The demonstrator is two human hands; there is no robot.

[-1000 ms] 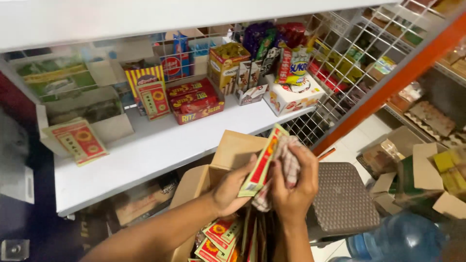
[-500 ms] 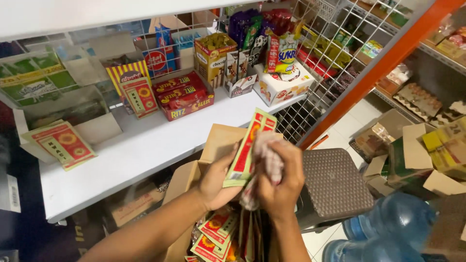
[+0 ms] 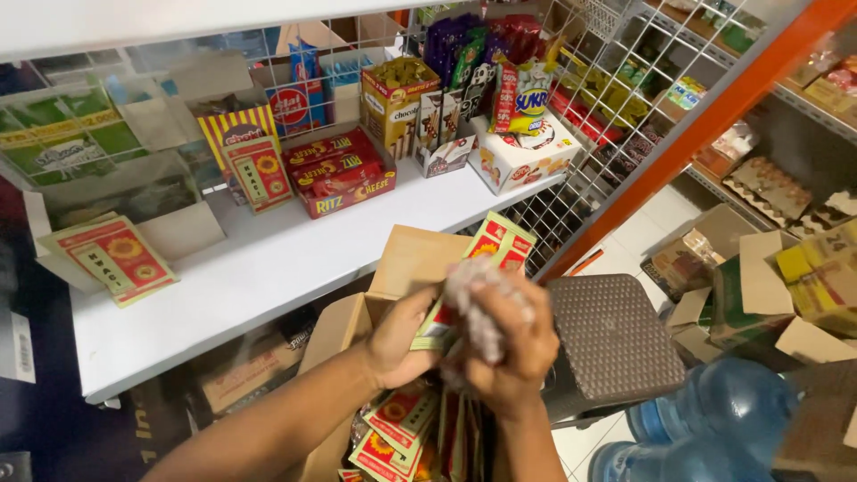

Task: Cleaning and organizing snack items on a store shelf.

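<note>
My left hand point(image 3: 402, 344) grips a flat red, green and yellow snack packet point(image 3: 486, 259) with a sunflower print, held tilted above an open cardboard box point(image 3: 406, 263). My right hand point(image 3: 509, 353) is closed around a crumpled pale cloth point(image 3: 478, 295) pressed against the packet. Inside the box stand several more packets point(image 3: 402, 428) of the same kind. The box sits below a white shelf point(image 3: 268, 268).
On the shelf lie two matching packets point(image 3: 112, 259), a red cracker box point(image 3: 335, 183), a white box point(image 3: 522, 152) and hanging snack bags against a wire grid point(image 3: 616, 98). A dark stool point(image 3: 611, 344), blue water jugs point(image 3: 714, 419) and open cartons point(image 3: 786, 286) are at right.
The view has tilted down and the shelf shifted left. The packet dropped lower toward the box, and my right hand with the cloth moved over its face.
</note>
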